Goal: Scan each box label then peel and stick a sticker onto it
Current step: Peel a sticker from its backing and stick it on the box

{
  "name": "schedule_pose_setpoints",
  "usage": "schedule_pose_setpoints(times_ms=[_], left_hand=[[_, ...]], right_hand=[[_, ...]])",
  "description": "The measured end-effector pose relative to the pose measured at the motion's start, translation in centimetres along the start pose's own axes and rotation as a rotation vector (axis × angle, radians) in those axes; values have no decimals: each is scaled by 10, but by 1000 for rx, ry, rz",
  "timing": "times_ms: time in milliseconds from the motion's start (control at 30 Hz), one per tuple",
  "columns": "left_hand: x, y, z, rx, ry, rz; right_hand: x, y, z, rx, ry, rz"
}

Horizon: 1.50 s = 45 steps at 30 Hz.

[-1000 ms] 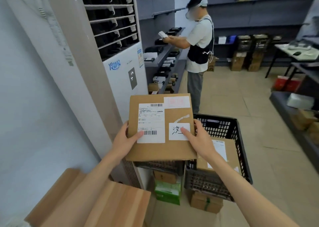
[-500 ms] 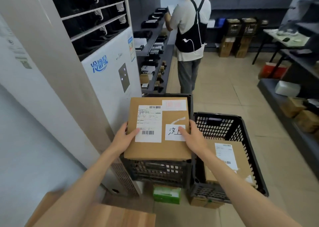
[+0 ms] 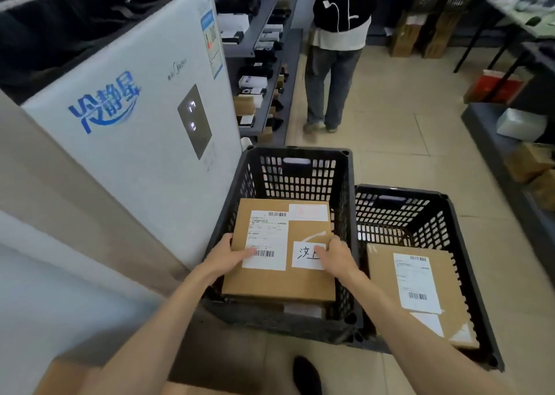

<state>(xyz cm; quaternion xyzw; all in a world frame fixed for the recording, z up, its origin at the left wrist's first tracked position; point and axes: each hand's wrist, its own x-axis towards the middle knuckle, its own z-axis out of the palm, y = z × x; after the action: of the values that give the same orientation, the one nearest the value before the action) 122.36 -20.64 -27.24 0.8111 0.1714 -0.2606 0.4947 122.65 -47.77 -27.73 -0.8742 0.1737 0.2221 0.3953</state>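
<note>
Head view: the left hand and right hand grip a labelled box by its sides, thumbs on top, inside a black crate; its sticker is part-covered. Another person is cut off at the top, standing on a tiled floor.

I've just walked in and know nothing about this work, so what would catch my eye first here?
Both hands, left hand and right hand, hold a flat cardboard box with a shipping label and a handwritten sticker over the left black plastic crate. Beside it, the right black crate holds another labelled box. To the left stands a tall white air conditioner.
</note>
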Motion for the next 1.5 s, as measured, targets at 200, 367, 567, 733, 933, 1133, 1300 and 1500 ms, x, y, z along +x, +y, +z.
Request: schedule_pose_setpoints(times_ms=[200, 367, 567, 733, 933, 1133, 1300, 1500], left_hand=[[33, -20, 21, 35, -79, -133], [48, -31, 29, 90, -81, -174], [55, -27, 25, 143, -87, -149], [24, -3, 22, 282, 50, 34], [-58, 49, 4, 442, 233, 324], [-155, 35, -7, 532, 411, 399], [-245, -10, -15, 722, 595, 317], [-375, -68, -20, 846, 845, 107]], right_hand=[[23, 14, 21, -21, -53, 210], [28, 20, 36, -25, -78, 305], [34, 20, 35, -90, -73, 285], [14, -3, 16, -203, 37, -55], [-35, -66, -15, -577, 167, -605], [-108, -103, -15, -724, 120, -932], [-173, -114, 8, -770, 47, -1127], [-256, -122, 49, -762, -75, -1409]])
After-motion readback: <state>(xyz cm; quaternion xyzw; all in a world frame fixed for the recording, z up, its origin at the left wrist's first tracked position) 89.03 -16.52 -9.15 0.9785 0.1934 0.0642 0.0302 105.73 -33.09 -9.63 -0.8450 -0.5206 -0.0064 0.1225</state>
